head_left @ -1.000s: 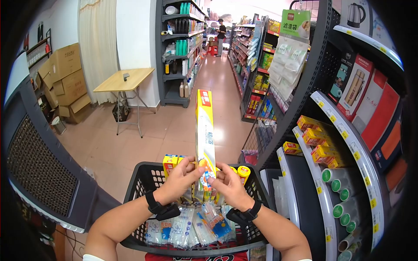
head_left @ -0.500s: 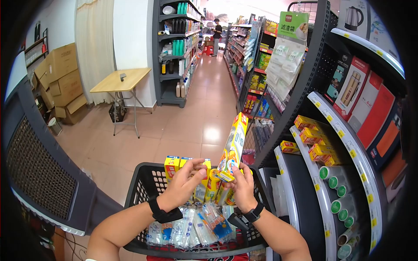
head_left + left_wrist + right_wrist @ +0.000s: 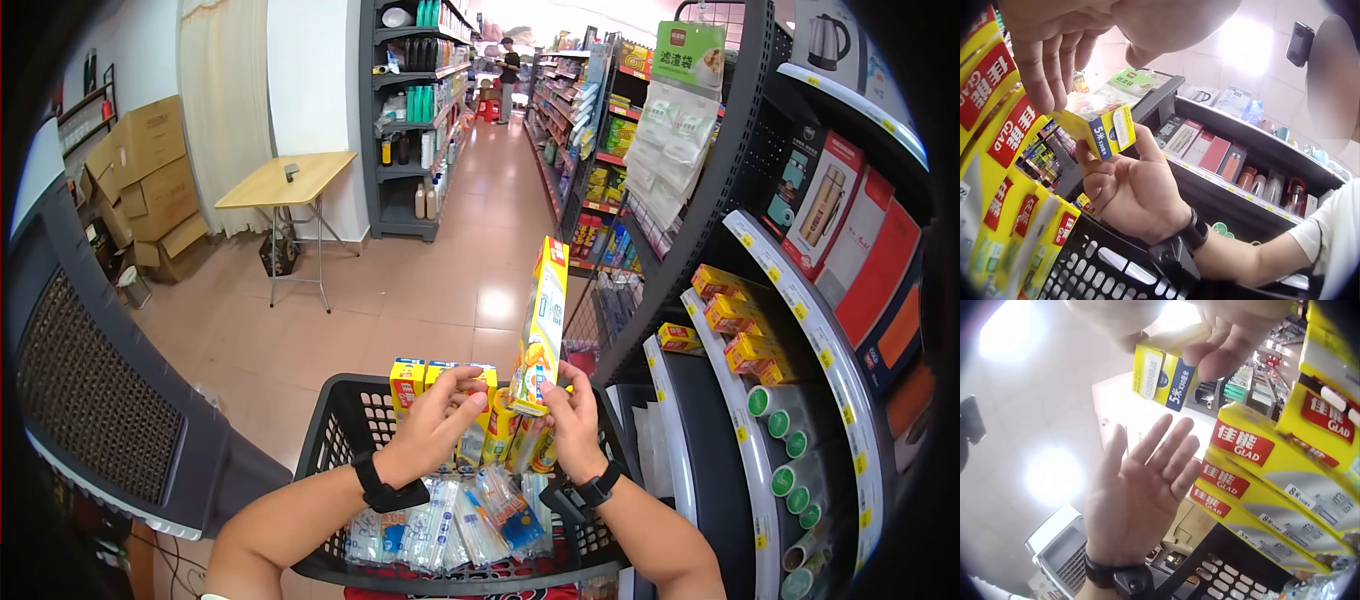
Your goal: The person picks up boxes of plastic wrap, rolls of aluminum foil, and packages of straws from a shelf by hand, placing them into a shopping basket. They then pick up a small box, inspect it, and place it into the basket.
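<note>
My right hand (image 3: pixel 575 425) grips the lower end of a long yellow-and-silver Glad box (image 3: pixel 541 325), which stands up and leans slightly right above the basket. Its yellow end with a blue "5米" label (image 3: pixel 1110 134) faces the left wrist camera. My left hand (image 3: pixel 435 430) is to the left with nothing held, its fingers loosely extended, palm upward in the right wrist view. Behind that hand, several more yellow Glad boxes (image 3: pixel 408 380) stand upright in the black basket (image 3: pixel 330 425). Clear plastic packets (image 3: pixel 430 525) lie at the basket's near side.
A curved shelf (image 3: pixel 800 300) with yellow boxes and green-ended rolls runs along the right. On the left stands a large grey appliance (image 3: pixel 100 380) with a grille. A folding table (image 3: pixel 290 180) and cardboard cartons (image 3: pixel 155 170) are farther back; a person (image 3: pixel 509 80) stands down the aisle.
The box was held in both hands at the centre; my left hand has let go. The right hand has carried it right, first tilting it and then bringing it more upright.
</note>
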The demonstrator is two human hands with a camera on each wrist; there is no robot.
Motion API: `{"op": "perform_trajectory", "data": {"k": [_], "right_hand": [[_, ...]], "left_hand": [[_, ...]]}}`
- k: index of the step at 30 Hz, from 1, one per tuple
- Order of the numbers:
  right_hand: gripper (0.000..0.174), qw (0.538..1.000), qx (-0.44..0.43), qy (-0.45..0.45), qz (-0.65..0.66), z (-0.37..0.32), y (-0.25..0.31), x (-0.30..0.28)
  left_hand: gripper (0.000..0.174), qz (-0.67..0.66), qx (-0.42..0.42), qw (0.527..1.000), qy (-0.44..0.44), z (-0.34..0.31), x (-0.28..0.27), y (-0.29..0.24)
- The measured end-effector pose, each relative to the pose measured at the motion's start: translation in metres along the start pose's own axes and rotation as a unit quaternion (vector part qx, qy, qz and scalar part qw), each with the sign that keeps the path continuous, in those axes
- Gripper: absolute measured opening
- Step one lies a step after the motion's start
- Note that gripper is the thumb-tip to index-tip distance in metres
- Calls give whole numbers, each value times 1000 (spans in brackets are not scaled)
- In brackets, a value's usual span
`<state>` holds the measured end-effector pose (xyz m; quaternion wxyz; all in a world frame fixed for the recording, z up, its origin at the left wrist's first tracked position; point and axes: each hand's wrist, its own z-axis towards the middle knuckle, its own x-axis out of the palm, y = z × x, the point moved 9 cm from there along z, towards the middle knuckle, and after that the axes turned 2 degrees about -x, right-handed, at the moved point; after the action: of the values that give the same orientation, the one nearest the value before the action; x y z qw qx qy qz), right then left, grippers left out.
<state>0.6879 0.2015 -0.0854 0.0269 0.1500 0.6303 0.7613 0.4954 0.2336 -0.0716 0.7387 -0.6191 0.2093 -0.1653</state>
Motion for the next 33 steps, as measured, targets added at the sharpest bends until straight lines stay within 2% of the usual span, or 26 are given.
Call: {"op": "perform_trajectory", "data": {"k": [6, 9, 16, 20, 22, 29, 33], "right_hand": [[66, 1000, -8, 12, -9, 7, 2, -6], [76, 1000, 29, 1, -7, 5, -12, -7], [74, 998, 64, -29, 8, 12, -26, -23], [71, 996, 79, -38, 12, 12, -26, -24], [53, 996, 58, -65, -6, 12, -23, -29], [46, 996, 48, -63, -29, 22, -25, -32], [40, 992, 77, -67, 71, 30, -30, -34]], "left_hand": [[49, 7, -17, 1000, 10, 6, 6, 10], [49, 5, -21, 1000, 16, 10, 11, 9], [50, 20, -22, 999, 25, 13, 16, 6], [49, 52, 9, 998, 23, 10, 16, -6], [49, 55, 11, 998, 21, 10, 16, -7], [49, 78, 21, 997, 3, 9, 10, -5], [50, 96, 42, 994, -15, 12, 5, -2]]}}
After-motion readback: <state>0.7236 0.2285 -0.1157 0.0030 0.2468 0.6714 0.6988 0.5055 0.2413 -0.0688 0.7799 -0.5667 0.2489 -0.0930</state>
